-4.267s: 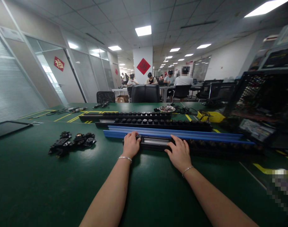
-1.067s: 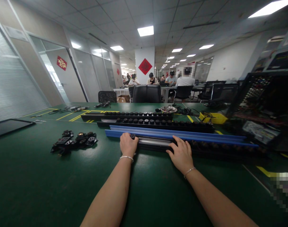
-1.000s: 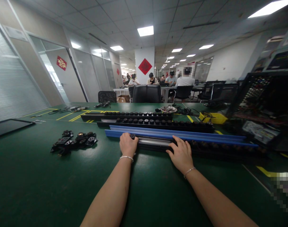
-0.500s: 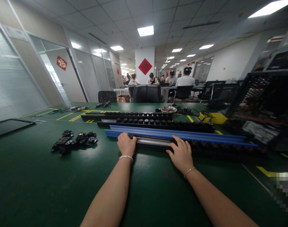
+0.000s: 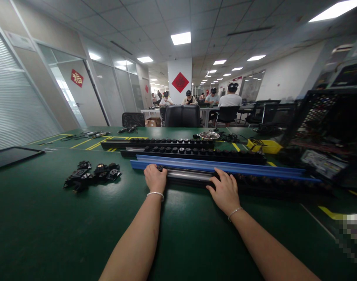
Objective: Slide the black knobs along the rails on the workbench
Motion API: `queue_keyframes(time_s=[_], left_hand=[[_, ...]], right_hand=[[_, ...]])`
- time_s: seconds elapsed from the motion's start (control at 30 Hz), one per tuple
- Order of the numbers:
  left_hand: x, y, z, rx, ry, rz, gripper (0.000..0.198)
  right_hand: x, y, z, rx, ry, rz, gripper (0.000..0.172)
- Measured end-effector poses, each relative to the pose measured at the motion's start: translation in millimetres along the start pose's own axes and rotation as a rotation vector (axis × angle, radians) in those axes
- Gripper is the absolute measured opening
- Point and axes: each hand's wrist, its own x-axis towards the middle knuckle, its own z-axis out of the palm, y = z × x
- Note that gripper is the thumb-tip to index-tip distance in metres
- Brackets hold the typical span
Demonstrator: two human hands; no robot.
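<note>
A long black rail [image 5: 190, 182] with a silvery inner strip [image 5: 190, 174] lies across the table in front of me. At its left end my left hand [image 5: 155, 178] is closed around a small black module [image 5: 160, 168], which shows only partly past my thumb and fingers. My right hand [image 5: 226, 191] grips the rail farther right, with the thumb on the near side and curved fingers over the top. Black modules [image 5: 254, 180] sit in a row along the rail to the right of that hand. A blue rail [image 5: 178, 162] lies just behind.
Two more black rails [image 5: 114, 146] holding modules lie beyond the blue one. Loose black modules [image 5: 99, 173] are piled at left. Farther back are a metal bowl [image 5: 209, 135], a yellow tray [image 5: 264, 146] and cables [image 5: 231, 136]. An open equipment frame [image 5: 315, 117] stands at right.
My left hand has shifted slightly left along the rail with the small black module, baring a little more silvery strip. My right hand has stayed in place.
</note>
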Motion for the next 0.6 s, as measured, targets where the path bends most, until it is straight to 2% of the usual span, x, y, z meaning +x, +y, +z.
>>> queue_keyframes(time_s=[0.33, 0.6], left_hand=[[6.7, -2.2, -7.1, -0.087, -0.042, -0.178, 0.024], [12.9, -9.6, -3.7, -0.218, -0.043, -0.288, 0.023]], right_hand=[[-0.5, 0.4, 0.8, 0.009, 0.013, -0.003, 0.013], [-0.6, 1.2, 1.8, 0.007, 0.009, -0.002, 0.013]])
